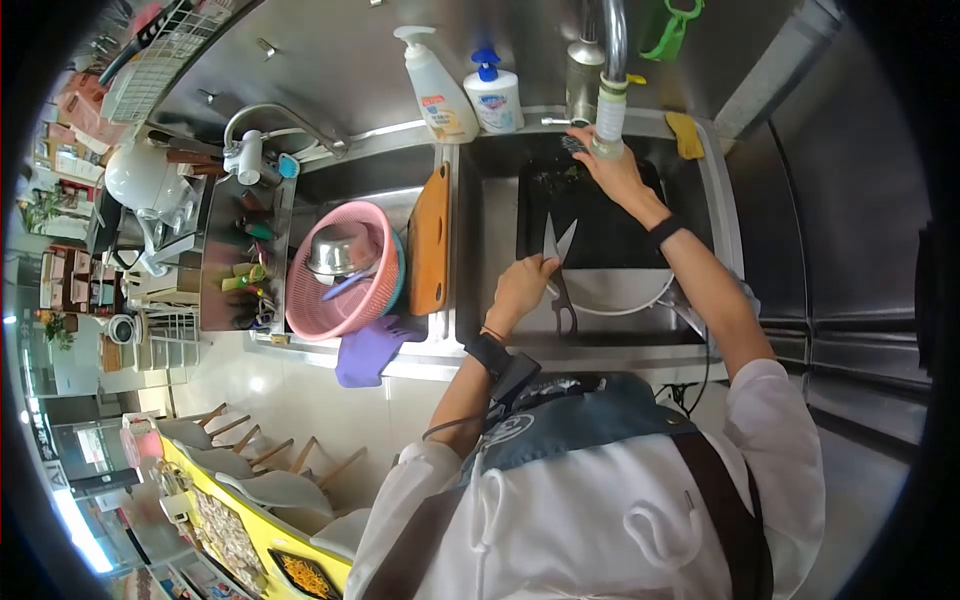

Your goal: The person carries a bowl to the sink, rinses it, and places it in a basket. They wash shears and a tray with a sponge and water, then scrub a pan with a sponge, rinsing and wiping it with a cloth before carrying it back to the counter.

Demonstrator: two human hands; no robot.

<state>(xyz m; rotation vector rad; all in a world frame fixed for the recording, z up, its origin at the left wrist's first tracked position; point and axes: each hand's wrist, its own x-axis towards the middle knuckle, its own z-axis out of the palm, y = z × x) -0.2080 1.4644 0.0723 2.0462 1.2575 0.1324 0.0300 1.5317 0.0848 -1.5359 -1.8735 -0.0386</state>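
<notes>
Over the right sink basin (486, 200), my left hand (522, 292) is closed on a pair of scissors (562, 290). The blades are spread apart and point toward the faucet, while the dark handle hangs toward me. Just under the faucet (609, 115), my right hand (618, 178) has its fingers closed on a dark, mesh-like steel wool scrubber (574, 145). A black tray (590, 220) with small scraps at its far end lies in the basin below both hands. Nearer to me, a white round dish (612, 290) shows partly beneath the tray's edge.
The left basin holds a pink colander (302, 300) with a metal bowl (342, 250), beside a wooden cutting board (431, 240). Two pump bottles, one white (440, 95) and one blue-topped (494, 100), stand behind. A yellow cloth (686, 135) and purple cloth (365, 358) lie on the rim.
</notes>
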